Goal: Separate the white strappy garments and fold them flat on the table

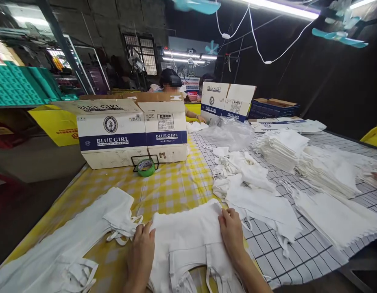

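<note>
Head cam: "BLUE GIRL" ctn point(133, 132) behind L hand point(142, 248).

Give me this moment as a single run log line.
left hand: on white garment, left edge | right hand: on its right edge | green tape roll: by beer carton

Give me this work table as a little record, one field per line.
Left hand: at the left edge of a white strapped garment
Right hand: at its right edge
Table covers: yellow checked cloth, white gridded cloth
Left side: another white garment
Right side: white fabric piles
Beyond: green tape before a BLUE GIRL carton
Across: person in dark cap
</note>
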{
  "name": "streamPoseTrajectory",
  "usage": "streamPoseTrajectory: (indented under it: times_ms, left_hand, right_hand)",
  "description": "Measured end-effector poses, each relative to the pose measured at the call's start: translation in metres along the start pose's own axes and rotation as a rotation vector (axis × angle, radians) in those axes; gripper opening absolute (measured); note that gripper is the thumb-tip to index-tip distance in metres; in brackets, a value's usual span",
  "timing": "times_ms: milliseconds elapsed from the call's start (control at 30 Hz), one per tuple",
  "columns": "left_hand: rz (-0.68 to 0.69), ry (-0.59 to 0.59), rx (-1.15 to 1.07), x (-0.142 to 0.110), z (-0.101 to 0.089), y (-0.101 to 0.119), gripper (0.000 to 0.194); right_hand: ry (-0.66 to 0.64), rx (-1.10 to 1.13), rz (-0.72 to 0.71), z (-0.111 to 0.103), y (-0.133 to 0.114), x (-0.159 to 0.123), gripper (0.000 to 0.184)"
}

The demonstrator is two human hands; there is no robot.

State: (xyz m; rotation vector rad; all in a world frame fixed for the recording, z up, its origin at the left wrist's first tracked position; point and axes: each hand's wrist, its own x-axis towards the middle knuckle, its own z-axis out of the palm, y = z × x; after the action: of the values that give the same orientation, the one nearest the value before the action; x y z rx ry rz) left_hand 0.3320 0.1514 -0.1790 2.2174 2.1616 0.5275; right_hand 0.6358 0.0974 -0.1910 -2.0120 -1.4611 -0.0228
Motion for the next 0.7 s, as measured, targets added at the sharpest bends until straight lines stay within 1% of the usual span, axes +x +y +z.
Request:
streamPoseTrajectory:
  times_ms: [100,167,300,433,500,633,700]
  left_hand:
    - [-0.061,-0.049,-0.103,0.008,-0.001,-0.002,0.037]
    - [-0.113,-0.091,-0.169,0.015,0.000,-0.005,0.032]
    - [-0.188,-0.135,-0.247,0.021,0.001,-0.009,0.020]
    - [-0.267,-0.154,-0.279,0.022,0.002,-0.009,0.027]
    - [-0.292,-0.180,-0.251,0.023,0.000,-0.008,0.029]
    - [-0.276,-0.266,-0.182,0.027,-0.006,-0.006,0.032]
    - [-0.264,-0.268,-0.187,0.029,-0.008,-0.005,0.031]
  right_hand:
    - [0.022,-0.003,-0.036,0.000,-0.001,0.001,0.027]
    - [0.020,0.020,-0.055,0.000,0.001,0.001,0.026]
    - [-0.015,0.122,-0.021,0.001,0.007,-0.003,0.028]
    - [-0.048,0.176,0.026,0.004,0.012,-0.004,0.028]
    - [-0.058,0.189,0.031,0.005,0.012,-0.004,0.028]
    - [-0.056,0.215,0.029,0.005,0.011,-0.004,0.028]
    - [-0.053,0.223,0.032,0.006,0.011,-0.004,0.028]
